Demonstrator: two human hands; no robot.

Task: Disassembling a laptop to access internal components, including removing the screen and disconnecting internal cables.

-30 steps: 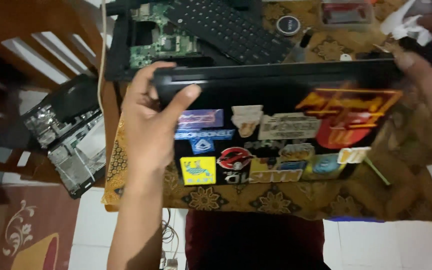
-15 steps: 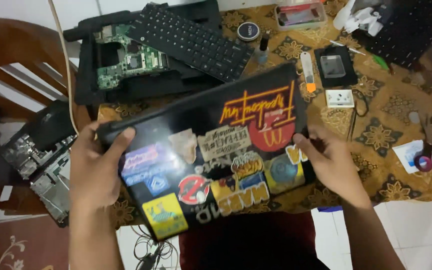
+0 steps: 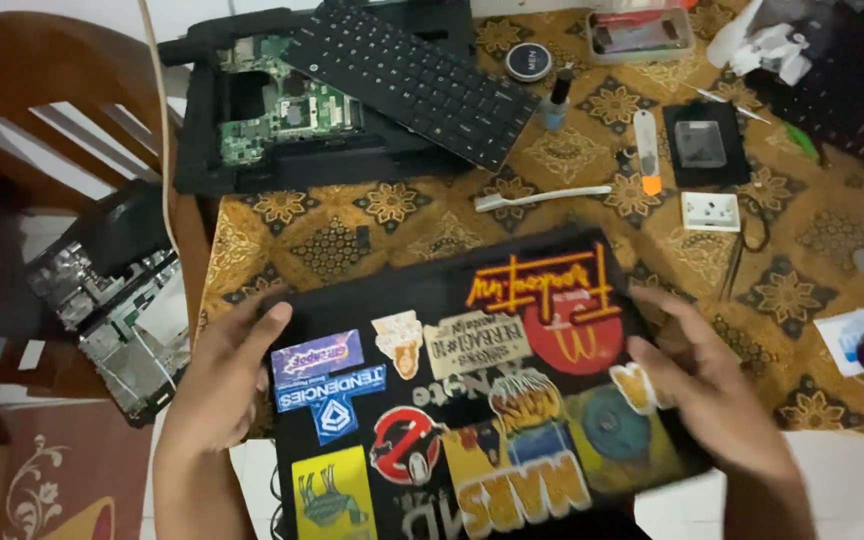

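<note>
Left hand [image 3: 222, 385] and right hand [image 3: 707, 385] grip the stickered laptop [image 3: 472, 390], its lower edge cut off.

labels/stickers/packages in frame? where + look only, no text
Laptop lid, black, held by left hand and right hand: covered in stickers.
Purple sticker: rectangular, lid's left side.
Yellow sticker: rectangular, lid's bottom left.
Round sticker: red, white and black, lid's centre.
Round tin: dark, labelled lid, top of the table.

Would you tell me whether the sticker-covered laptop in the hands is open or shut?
Shut: the sticker-covered laptop shows only its flat lid, no screen or keys, with the left hand and right hand at its sides.
</note>
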